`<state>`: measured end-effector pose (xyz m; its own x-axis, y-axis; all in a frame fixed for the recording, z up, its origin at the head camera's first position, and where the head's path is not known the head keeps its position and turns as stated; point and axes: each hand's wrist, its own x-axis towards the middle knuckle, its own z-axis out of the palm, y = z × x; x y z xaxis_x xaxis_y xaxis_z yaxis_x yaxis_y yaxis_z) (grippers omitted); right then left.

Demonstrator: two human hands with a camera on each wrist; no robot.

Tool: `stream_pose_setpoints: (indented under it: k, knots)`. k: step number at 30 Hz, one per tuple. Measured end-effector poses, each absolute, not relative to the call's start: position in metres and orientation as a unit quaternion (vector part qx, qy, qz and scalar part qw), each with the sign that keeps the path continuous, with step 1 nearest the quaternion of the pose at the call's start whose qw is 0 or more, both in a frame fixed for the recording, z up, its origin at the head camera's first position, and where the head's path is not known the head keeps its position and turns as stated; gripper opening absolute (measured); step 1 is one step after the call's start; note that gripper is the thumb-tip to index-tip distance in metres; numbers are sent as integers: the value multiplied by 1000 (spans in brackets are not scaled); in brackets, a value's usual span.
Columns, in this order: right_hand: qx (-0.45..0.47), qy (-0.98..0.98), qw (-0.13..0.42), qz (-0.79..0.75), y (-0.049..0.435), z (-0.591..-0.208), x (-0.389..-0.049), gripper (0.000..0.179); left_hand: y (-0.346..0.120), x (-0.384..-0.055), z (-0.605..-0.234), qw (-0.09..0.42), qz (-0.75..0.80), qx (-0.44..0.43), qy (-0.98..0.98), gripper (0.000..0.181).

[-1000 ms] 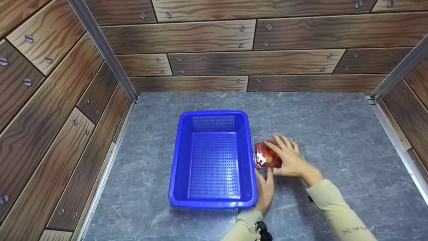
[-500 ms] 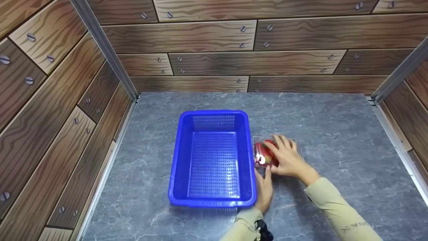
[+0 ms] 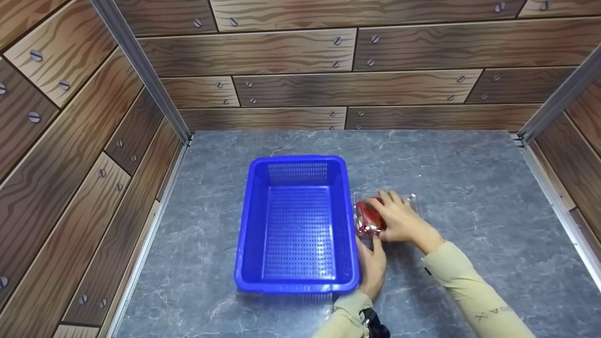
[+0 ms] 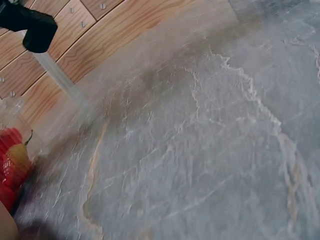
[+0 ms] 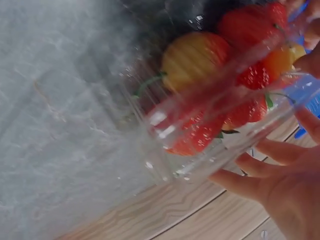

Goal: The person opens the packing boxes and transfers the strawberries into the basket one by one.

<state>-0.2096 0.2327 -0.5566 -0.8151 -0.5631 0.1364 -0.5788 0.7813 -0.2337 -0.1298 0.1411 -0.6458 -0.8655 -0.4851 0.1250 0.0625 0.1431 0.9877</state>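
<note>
right hand (image 3: 402,221), splayed fingers round clear, boxy plastic punnet (image 3: 368,218); left hand (image 3: 373,268), grip unclear

Glossy plastic basket (image 3: 297,286), clear shiny plastic box (image 5: 195,162), glossy fruit (image 5: 195,57), marbled tabletop (image 3: 469,188), matt cloth sleeves (image 3: 483,295), wood-grain walls (image 3: 422,44)

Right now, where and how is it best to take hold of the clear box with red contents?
I would grip the clear box by its near and far walls, coming from above and the right. Its left side sits close to the blue basket, leaving little finger room, while bare table lies to its right. The right hand spans it.
</note>
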Motion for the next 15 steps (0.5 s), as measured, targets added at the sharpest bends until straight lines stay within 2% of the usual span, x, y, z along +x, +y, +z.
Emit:
stream_pose_setpoints:
  k: [9,15]
  knots:
    - [310,-924,-62,216,246,-526,-228,68,143,-118,-648,186,-621,167,-743,68]
    - [307,-912,-141,233,245,-506,-238,62,143,-105,-653,150,-627,163,-747,79]
